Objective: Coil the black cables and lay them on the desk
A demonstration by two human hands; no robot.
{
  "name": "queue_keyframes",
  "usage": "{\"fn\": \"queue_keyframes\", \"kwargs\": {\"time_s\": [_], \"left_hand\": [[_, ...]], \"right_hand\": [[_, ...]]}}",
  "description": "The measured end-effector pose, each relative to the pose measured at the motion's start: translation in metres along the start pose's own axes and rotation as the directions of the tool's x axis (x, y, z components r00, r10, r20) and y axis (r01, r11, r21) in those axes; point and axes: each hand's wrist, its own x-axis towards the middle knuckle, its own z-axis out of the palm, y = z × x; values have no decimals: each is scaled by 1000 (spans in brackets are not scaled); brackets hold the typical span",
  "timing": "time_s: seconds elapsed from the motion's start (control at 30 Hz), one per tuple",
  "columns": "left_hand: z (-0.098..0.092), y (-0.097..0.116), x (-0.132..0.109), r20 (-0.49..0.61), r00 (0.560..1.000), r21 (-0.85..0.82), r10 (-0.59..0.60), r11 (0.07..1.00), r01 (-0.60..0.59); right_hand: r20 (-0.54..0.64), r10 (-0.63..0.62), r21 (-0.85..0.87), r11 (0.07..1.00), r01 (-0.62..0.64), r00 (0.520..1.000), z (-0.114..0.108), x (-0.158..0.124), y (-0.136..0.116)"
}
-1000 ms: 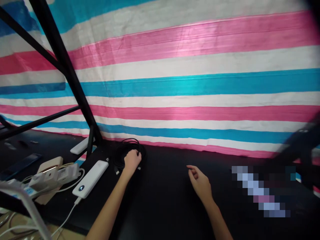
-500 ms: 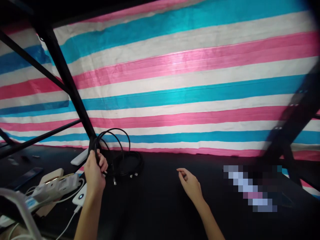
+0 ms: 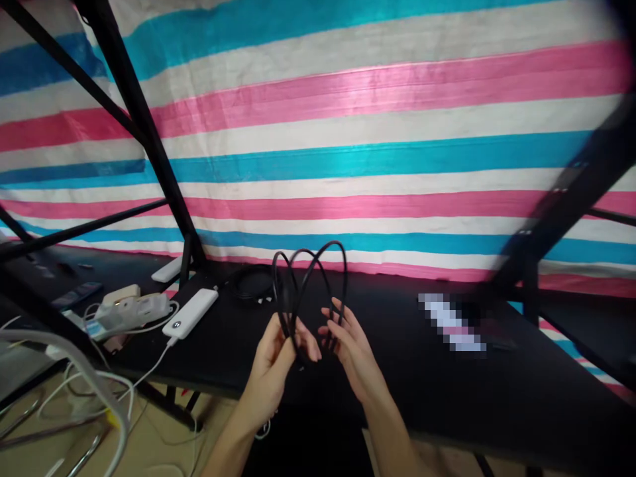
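Observation:
A black cable (image 3: pixel 342 265) stands up in loose loops between my two hands, above the dark table. My left hand (image 3: pixel 271 361) is closed around the gathered side of the loops, thumb in front. On the other side, the fingers of my right hand (image 3: pixel 350 341) are curled about the right-hand loops. Part of the cable is hidden behind the fingers. Behind my left hand, a second coil of black cable (image 3: pixel 246 285) lies on the table, with light-coloured plug ends at its front edge.
A white power bank (image 3: pixel 191 315) with a white lead lies at left, beside a white power strip (image 3: pixel 149 308). Black metal posts (image 3: pixel 163 172) rise at both sides. A blurred-out flat item (image 3: pixel 452 324) lies at right. Striped sheeting (image 3: pixel 372 159) hangs behind the table (image 3: pixel 447 397).
My left hand has lifted one black cable from the pile and brought it right, to the middle. My right hand has come over to its loops. The view has tilted down.

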Motion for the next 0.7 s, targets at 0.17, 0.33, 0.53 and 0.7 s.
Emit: {"fn": "queue_keyframes", "kwargs": {"time_s": [0.17,0.33,0.53,0.7], "left_hand": [[9,2,-18,-83,996,9,-27,1000,28],[-3,15,-20,-249,968,1,19,1000,-19],[-15,27,-20,-291,953,-1,88,996,-92],[-30,40,-16,-384,906,12,175,983,-184]], "right_hand": [[-147,51,212,977,-20,988,-20,-26,5],[-201,19,129,992,8,979,-40,-47,-11],[-204,65,217,976,-20,977,-69,-61,-28],[-234,78,203,979,-30,969,-95,-64,-34]]}}
